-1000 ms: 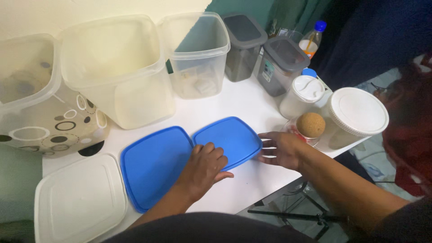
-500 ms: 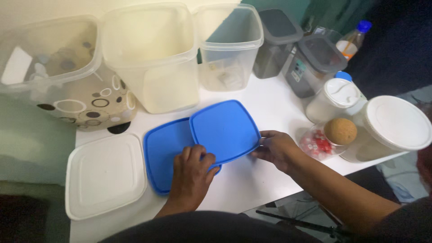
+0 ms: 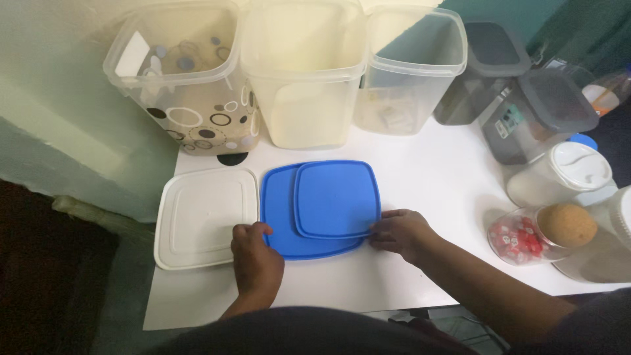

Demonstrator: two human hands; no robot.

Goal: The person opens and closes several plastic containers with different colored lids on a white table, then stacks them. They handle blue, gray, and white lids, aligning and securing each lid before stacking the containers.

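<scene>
A small blue lid [image 3: 336,197] lies stacked on a larger blue lid [image 3: 279,220] on the white table [image 3: 434,177]. A white square lid [image 3: 204,217] lies flat just left of them, almost touching. My right hand [image 3: 401,233] grips the small blue lid's front right corner. My left hand [image 3: 255,260] has its fingers curled over the large blue lid's left front edge, at the seam with the white lid.
Along the back stand a clear tub with circle patterns [image 3: 190,85], a cream tub [image 3: 305,79], a clear tub [image 3: 411,72] and two grey-lidded canisters [image 3: 519,98]. At right are a white-lidded jar [image 3: 559,174] and a cork-topped jar of red bits [image 3: 545,233].
My right hand has slid the small blue lid left and set it fully on top of the large one. My left hand has shifted left to the large lid's edge. The camera has panned left.
</scene>
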